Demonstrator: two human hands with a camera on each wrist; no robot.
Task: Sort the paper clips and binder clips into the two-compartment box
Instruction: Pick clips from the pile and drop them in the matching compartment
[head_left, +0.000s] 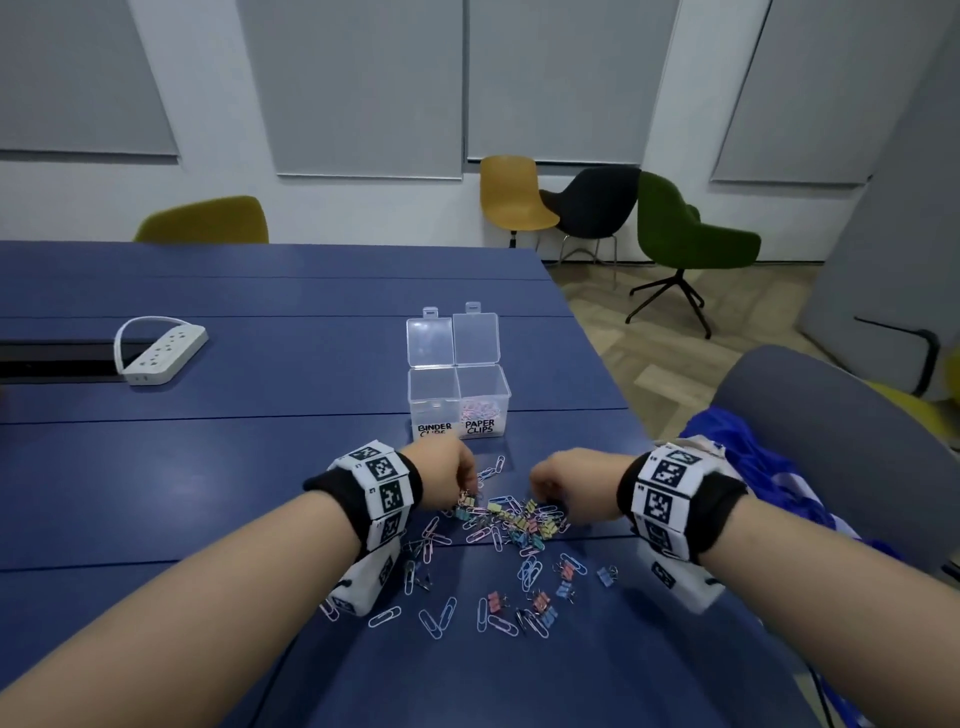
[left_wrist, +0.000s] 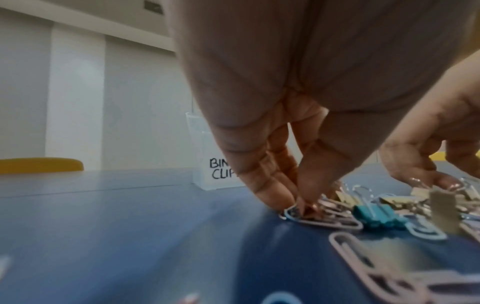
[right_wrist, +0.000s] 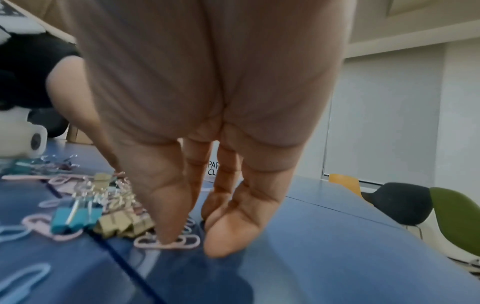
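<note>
- A blue table (head_left: 218, 467) fills the foreground of a room with grey wall panels; coloured chairs stand beyond its far right corner.
- Nearest the person, loose paper clips (head_left: 434, 618) in pink, blue and white lie scattered on the table, mixed with small pastel binder clips (head_left: 493, 603).
- Just beyond, a denser heap of binder clips (head_left: 511, 514) lies between the two hands.
- The left hand (head_left: 441, 480) points down at the heap's left edge; its fingertips (left_wrist: 279, 196) are drawn together with the thumb, pinching at a pale paper clip (left_wrist: 324, 219) that lies on the table beside a teal binder clip (left_wrist: 376, 216).
- The right hand (head_left: 571, 480) points down at the heap's right edge; thumb and fingers (right_wrist: 233, 232) stand straight and close together, tips on the table, the thumb tip pressing a pink paper clip (right_wrist: 168, 243).
- Behind the hands stands the clear two-compartment box (head_left: 460, 400), both lids open: the left compartment is labelled BINDER CLIPS, the right one, labelled PAPER CLIPS, holds a few paper clips.
- Far left lies a white power strip (head_left: 163, 353).
</note>
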